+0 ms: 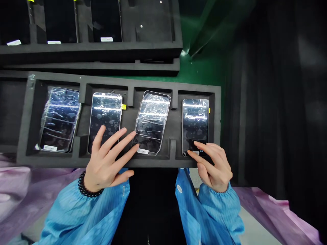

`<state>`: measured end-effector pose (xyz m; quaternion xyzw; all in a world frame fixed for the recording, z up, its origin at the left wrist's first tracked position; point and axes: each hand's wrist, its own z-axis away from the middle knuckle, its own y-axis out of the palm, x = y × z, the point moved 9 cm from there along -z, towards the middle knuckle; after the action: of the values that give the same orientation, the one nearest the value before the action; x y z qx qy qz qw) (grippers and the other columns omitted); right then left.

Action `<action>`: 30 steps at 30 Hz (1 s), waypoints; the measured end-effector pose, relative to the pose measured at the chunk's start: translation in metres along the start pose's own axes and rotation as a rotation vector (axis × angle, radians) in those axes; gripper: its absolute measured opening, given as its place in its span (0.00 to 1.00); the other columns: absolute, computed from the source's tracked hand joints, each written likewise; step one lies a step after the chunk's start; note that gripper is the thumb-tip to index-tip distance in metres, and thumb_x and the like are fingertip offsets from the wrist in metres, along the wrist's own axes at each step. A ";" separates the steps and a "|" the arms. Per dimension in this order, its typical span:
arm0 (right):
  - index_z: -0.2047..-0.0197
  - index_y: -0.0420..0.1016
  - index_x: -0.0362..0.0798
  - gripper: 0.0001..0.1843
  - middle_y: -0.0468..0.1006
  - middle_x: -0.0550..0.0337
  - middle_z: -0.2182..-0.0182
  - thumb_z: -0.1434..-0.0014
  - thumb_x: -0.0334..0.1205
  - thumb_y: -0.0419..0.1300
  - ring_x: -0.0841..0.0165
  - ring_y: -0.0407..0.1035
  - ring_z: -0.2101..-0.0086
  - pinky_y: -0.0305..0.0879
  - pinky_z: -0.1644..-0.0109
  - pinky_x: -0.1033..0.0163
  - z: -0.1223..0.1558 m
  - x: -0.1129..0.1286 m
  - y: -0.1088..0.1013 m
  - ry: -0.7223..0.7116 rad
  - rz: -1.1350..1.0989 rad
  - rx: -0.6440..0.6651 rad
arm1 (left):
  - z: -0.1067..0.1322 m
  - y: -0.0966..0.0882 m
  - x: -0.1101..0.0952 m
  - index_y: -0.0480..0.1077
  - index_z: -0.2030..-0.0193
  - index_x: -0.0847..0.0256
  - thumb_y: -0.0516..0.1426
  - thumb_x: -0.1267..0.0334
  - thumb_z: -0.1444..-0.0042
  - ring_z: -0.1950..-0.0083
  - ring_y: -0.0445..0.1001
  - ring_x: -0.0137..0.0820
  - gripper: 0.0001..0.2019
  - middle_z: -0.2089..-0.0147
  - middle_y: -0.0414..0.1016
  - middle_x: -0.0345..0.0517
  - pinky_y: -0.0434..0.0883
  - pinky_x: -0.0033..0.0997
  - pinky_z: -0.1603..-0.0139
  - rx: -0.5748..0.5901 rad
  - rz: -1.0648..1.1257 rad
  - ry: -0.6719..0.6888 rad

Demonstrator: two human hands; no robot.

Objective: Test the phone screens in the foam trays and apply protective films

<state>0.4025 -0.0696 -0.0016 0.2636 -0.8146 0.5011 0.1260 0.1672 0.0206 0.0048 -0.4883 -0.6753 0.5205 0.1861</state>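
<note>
Several smartphones lie face up in the compartments of a dark foam tray (150,162). My right hand (214,166) is over the lower end of the rightmost smartphone (195,126), two fingertips on its screen and the fingers apart. Spread fingers of my left hand (107,160) reach across the lower part of a smartphone with a yellow tab (106,112) and to the left edge of a tilted smartphone (153,119) in wrinkled film. At the far left lies another film-covered smartphone (61,119) with a white label. Neither hand grips anything.
Behind, a second foam tray (153,46) holds more dark smartphones (106,20) with white labels, stacked over another tray (158,68). Green surface (199,73) shows between the trays and to their right. Dark curtain-like material (276,102) hangs at the right.
</note>
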 end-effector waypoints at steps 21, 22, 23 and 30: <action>0.45 0.80 0.53 0.20 0.74 0.51 0.43 0.30 0.40 0.49 0.58 0.72 0.53 0.74 0.51 0.48 0.001 -0.001 -0.003 0.014 0.029 -0.018 | 0.004 0.003 0.002 0.61 0.28 0.55 0.42 0.47 0.30 0.26 0.58 0.52 0.29 0.25 0.56 0.53 0.51 0.64 0.25 0.027 -0.011 0.020; 0.47 0.80 0.52 0.19 0.75 0.51 0.44 0.31 0.38 0.50 0.58 0.72 0.52 0.73 0.50 0.47 -0.001 0.001 -0.001 0.001 0.047 0.010 | 0.004 0.003 0.002 0.61 0.29 0.54 0.42 0.47 0.30 0.26 0.59 0.52 0.28 0.25 0.57 0.53 0.52 0.65 0.25 0.032 -0.009 0.018; 0.47 0.80 0.51 0.18 0.75 0.50 0.45 0.31 0.38 0.50 0.58 0.72 0.52 0.73 0.49 0.47 -0.002 0.001 -0.001 -0.002 0.053 0.018 | 0.004 0.003 0.002 0.61 0.28 0.54 0.42 0.48 0.30 0.27 0.60 0.52 0.28 0.25 0.58 0.53 0.52 0.65 0.26 0.028 -0.007 0.014; 0.36 0.72 0.50 0.24 0.76 0.48 0.46 0.31 0.43 0.50 0.57 0.74 0.55 0.72 0.53 0.47 0.003 -0.004 -0.008 0.054 -0.019 -0.116 | 0.006 -0.001 0.004 0.59 0.27 0.55 0.40 0.47 0.31 0.28 0.61 0.50 0.30 0.24 0.55 0.52 0.57 0.61 0.27 -0.035 -0.029 -0.007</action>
<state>0.4103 -0.0737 0.0015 0.2500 -0.8359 0.4588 0.1680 0.1600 0.0208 0.0025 -0.4798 -0.6920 0.5074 0.1829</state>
